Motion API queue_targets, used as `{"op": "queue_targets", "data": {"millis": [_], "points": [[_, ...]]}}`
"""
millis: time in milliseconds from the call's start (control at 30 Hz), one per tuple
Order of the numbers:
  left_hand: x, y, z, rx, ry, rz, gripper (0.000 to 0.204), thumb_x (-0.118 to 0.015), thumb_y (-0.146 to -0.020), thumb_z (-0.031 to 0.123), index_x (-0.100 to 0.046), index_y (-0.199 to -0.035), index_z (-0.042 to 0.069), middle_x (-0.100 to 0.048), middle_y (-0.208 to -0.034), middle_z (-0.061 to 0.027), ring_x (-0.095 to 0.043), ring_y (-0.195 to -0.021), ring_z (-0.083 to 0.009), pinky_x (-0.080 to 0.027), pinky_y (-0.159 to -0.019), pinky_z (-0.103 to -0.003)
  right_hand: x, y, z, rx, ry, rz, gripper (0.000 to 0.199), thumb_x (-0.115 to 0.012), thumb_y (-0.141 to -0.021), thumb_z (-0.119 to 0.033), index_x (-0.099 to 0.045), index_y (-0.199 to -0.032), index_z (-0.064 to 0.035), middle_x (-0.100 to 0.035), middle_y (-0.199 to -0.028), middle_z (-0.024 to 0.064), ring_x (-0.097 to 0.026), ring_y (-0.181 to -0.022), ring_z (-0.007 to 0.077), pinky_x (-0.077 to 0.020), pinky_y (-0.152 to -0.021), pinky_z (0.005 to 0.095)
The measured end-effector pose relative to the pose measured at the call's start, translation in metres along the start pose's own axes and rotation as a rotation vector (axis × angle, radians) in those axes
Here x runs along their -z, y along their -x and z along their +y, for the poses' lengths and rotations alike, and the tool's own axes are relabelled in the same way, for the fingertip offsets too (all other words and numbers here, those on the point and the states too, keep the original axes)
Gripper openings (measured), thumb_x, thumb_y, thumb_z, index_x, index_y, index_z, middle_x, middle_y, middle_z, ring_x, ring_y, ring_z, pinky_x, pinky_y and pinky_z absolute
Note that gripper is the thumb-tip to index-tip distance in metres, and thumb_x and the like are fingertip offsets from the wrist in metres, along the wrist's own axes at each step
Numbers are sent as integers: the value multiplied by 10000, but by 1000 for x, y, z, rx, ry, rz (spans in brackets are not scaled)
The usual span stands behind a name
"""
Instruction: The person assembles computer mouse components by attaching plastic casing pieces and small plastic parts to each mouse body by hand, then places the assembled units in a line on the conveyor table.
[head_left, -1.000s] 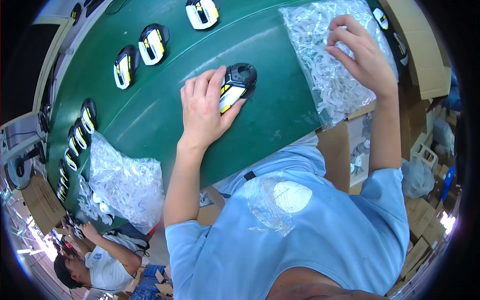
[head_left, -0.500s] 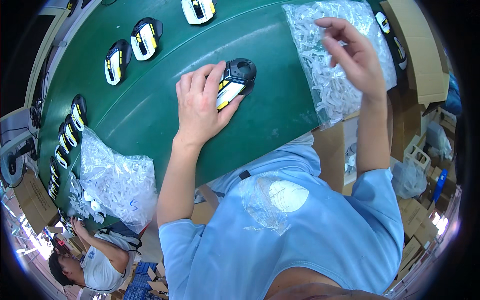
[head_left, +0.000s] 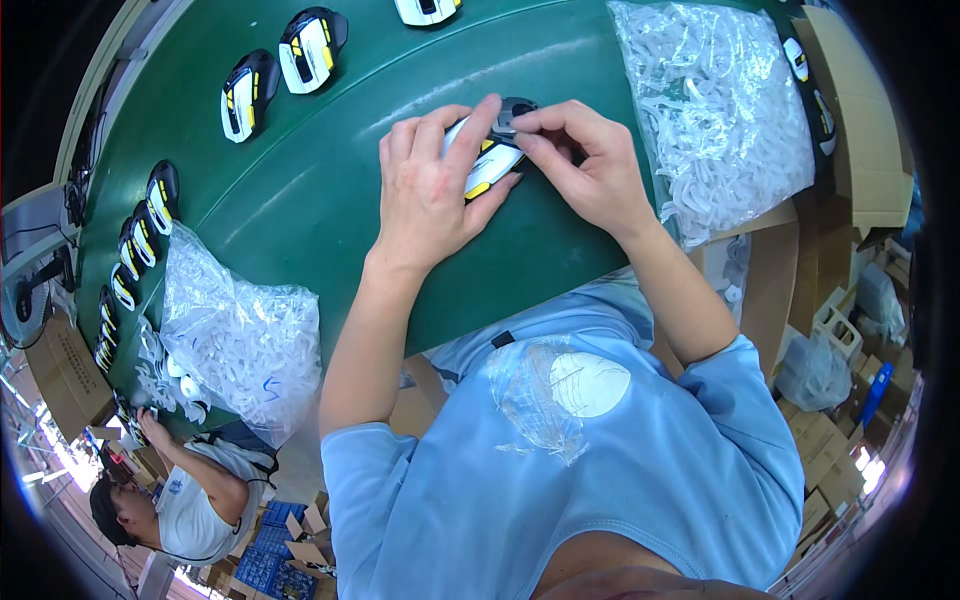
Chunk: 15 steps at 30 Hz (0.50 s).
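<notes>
A white, black and yellow casing (head_left: 490, 168), shaped like a computer mouse, lies on the green table in front of me. My left hand (head_left: 422, 195) is wrapped over its left side, thumb along the near edge, and holds it against the table. At the casing's black far end, my right hand (head_left: 598, 170) has thumb and forefinger pinched together. Whatever small piece may be between those fingertips is too hidden to name. To the right of that hand lies a clear plastic bag (head_left: 725, 120) full of small translucent white curved parts.
More such casings stand along the far side, including one casing (head_left: 310, 50), and down the left edge. Another clear bag of parts (head_left: 240, 345) sits at left. Cardboard boxes, including one box (head_left: 870, 120), are at right. A co-worker (head_left: 195, 490) works at lower left.
My right hand has come from over the bag of white parts, leftward to the casing's black end, its fingers now pinched. My left hand has kept its grip on the casing.
</notes>
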<state>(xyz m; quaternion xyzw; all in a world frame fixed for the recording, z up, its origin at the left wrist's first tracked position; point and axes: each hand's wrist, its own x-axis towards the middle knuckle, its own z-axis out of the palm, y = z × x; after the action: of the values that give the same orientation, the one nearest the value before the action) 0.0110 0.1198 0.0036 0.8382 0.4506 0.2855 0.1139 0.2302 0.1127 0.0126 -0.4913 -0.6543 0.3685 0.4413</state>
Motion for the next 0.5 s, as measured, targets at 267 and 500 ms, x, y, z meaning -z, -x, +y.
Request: {"op": "queue_targets", "data": {"millis": [267,500], "points": [[0,-2,4,-30,-89,8,669,-876,-801,320,-706,-1433,177,-691,-1254,-65,-600,-1095,-298,-463,-949,-445,9,0,-7,414,403,22,362,-830,-865,-83,-790,-1224,-98,-762,-1168,43,-637,-876,247,-566,-770,341],[-4,-3,1,-81,-133,24,659,-856,-808,319,-700,-1430,168,-691,-1246,-82,-616,-1059,-300,-477,-892,-441,35,12,-40,369,675,-452,668,-856,-842,-194,-641,-1466,-89,-665,-1471,77,-580,-903,261,-571,-870,370]]}}
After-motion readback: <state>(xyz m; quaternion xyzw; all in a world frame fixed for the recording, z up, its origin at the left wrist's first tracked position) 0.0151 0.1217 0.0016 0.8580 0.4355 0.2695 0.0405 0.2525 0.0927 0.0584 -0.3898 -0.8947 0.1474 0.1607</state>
